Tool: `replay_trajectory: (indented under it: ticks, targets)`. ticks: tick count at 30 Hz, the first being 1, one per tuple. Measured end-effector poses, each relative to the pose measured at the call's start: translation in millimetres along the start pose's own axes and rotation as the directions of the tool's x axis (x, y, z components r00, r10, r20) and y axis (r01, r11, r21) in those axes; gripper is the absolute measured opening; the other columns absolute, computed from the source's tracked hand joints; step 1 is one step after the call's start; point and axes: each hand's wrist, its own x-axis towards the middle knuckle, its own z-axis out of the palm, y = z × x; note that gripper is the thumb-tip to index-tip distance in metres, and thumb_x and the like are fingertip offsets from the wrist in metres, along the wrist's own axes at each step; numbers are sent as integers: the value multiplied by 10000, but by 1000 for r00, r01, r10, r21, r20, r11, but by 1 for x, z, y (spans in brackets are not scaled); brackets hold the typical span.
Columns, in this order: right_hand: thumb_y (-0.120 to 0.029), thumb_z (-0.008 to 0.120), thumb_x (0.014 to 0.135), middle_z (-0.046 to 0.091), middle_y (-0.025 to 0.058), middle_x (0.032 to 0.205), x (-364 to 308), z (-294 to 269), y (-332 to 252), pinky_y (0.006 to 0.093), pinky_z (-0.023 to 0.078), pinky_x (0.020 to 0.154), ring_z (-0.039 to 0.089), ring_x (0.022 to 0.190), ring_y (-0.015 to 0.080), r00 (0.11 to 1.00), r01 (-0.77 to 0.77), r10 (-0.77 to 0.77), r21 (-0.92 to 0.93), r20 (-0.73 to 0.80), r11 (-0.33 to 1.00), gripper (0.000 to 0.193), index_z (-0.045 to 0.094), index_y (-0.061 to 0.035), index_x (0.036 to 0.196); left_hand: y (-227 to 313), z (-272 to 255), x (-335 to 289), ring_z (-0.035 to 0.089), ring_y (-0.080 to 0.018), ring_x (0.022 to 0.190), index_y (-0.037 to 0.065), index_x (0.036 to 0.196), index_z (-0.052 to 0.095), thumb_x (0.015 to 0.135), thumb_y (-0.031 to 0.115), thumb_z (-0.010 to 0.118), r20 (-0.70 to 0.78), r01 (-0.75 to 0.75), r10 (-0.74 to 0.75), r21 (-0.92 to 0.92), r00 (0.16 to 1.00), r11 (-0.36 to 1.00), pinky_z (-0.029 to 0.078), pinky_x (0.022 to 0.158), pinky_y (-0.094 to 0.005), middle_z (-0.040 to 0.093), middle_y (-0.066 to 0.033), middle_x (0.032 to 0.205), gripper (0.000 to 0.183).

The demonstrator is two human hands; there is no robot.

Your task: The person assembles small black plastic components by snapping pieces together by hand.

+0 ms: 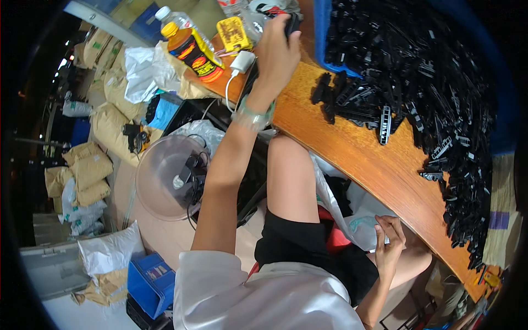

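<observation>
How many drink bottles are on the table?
2. An orange-capped bottle with dark drink lies at the table's far left end, and a clear white-capped bottle sits just behind it. More may be hidden behind the left hand and the yellow box.

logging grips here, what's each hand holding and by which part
The left hand closes over a dark object at the table's far end, gripping its near end; what it is cannot be told. The right hand pinches the edge of a clear plastic bag.
</observation>
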Motion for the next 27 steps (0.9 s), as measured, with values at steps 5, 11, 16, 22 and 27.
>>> replay_trajectory:
  ticks: [5,11,16,22,27]
  targets:
    - [3,654,818,630,138,910,8,10,-7,348,480,779,616,838,277,997,38,-40,19,61,999,163,692,31,973,-5,-133,-47,605,-142,740,-29,1287,363,882,26,612,-518,241,-297,-173,802,955,509,623,-246,579,-130,989,479]
    - [-51,648,839,616,118,891,10,23,-20,326,464,799,608,850,259,972,121,-122,14,200,993,168,692,48,968,-147,-164,-43,643,-368,763,5,1049,609,798,223,698,-485,575,-398,298,779,762,490,733,-431,673,-189,874,344]
    - [-16,677,796,648,130,905,15,16,-33,357,485,755,620,813,276,976,135,-139,36,167,990,157,700,34,943,-167,-152,-43,665,-342,787,-5,977,689,857,241,632,-208,557,-528,472,824,684,497,715,-404,688,-204,855,280]
    - [-249,628,880,607,128,898,37,-19,-86,315,459,690,581,753,228,935,339,-351,452,-60,825,331,647,59,1001,-203,-172,-68,679,-314,810,-14,1035,681,912,196,563,-183,577,-548,196,816,793,504,733,-372,688,-224,875,271]
    - [-231,602,885,485,91,999,22,-66,-137,373,421,830,520,854,224,634,707,-315,695,-706,-132,353,538,13,1133,-209,-198,-80,659,-288,849,-63,1059,636,917,137,547,-346,555,-469,214,813,804,500,756,-385,673,-215,921,260]
